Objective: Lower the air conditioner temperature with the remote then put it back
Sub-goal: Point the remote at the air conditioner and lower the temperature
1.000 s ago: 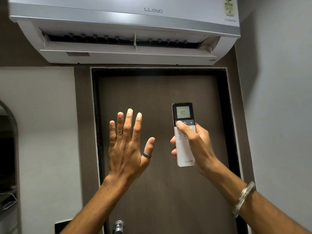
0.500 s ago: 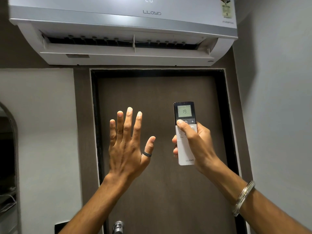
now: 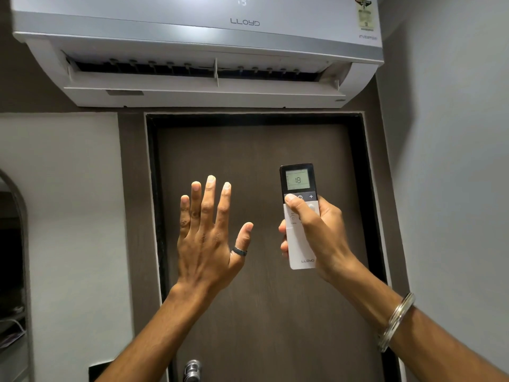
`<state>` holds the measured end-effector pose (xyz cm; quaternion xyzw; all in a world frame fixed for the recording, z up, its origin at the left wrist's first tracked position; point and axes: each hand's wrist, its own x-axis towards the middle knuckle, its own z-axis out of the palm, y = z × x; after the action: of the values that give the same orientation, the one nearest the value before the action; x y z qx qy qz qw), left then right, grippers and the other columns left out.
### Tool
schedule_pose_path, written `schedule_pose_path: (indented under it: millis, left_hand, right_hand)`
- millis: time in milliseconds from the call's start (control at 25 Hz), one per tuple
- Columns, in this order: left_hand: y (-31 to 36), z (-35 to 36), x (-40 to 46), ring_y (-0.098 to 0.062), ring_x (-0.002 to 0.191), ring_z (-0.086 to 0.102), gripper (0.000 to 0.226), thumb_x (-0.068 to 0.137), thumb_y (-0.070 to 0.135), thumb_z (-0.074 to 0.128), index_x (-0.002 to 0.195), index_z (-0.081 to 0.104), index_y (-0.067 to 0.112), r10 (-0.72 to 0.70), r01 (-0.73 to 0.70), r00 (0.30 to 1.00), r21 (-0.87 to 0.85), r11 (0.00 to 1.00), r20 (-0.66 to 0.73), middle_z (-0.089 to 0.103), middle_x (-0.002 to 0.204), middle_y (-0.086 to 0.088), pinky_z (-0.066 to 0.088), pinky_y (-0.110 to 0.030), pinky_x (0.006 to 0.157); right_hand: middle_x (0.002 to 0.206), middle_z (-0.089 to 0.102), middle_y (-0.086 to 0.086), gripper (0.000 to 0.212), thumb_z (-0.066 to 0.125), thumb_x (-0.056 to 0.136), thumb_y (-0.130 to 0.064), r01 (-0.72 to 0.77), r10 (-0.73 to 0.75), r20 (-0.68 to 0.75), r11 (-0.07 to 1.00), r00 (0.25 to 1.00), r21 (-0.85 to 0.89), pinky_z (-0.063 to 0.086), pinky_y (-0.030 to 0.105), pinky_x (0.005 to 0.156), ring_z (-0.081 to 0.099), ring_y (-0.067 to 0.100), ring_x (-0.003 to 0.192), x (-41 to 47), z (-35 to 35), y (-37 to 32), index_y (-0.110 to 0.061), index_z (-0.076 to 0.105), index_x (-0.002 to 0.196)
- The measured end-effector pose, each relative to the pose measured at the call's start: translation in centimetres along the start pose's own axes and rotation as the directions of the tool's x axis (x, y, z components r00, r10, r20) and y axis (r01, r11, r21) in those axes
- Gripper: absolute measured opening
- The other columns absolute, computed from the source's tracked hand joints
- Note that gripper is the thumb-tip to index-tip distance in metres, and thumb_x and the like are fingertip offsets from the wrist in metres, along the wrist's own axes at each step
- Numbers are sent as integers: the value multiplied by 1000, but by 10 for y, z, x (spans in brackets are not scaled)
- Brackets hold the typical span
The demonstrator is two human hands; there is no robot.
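Note:
A white air conditioner (image 3: 192, 26) hangs on the wall above a door, its louvre open and its front display reading 19. My right hand (image 3: 319, 238) holds a white remote (image 3: 298, 244) upright, pointed up at the unit. The remote's screen shows 18. My thumb rests on the button at the left of the dark button row, beside the power and plus buttons. My left hand (image 3: 206, 238) is raised to the left of the remote, palm away from me, fingers spread, holding nothing. A dark ring sits on its thumb.
A dark brown door (image 3: 261, 312) in a black frame fills the middle, with a metal handle (image 3: 192, 369) at the bottom. Grey walls stand on both sides, the right wall (image 3: 454, 188) close by. An arched dark opening (image 3: 12, 257) lies at the far left.
The remote's screen went from 20 to 19 to 18, and the unit's display dropped from 20 to 19. Both hands stayed almost where they were.

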<state>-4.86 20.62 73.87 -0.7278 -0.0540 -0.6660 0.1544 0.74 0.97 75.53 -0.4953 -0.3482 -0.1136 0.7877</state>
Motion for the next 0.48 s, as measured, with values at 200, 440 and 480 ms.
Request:
schedule_pose_path:
  millis: [200,440,480]
  left_hand:
    - [1,1,0,-32,163,-1,80,101,60,40,165,24,15,0,0,1000,-4,1000,13,13,175,-15,-5,-46,133]
    - [2,4,0,-33,163,0,80,100,60,40,165,25,15,0,-1,1000,2,1000,15,13,175,-15,-6,-45,133]
    - [1,5,0,-33,163,1,80,100,60,40,165,25,15,-1,1,1000,3,1000,17,13,175,-15,-6,-45,133]
  right_hand:
    - [67,69,13,22,69,101,-32,-14,14,45,1000,999,4,59,38,46,62,28,42,-1,-3,-2,-12,63,95]
    - [70,70,14,19,69,102,-31,-28,27,71,1000,997,14,59,35,44,64,25,44,-2,-5,0,-15,64,94]
    - [71,69,15,17,69,102,-30,-17,16,75,1000,997,5,58,33,43,65,22,44,-2,-4,1,-16,64,93]
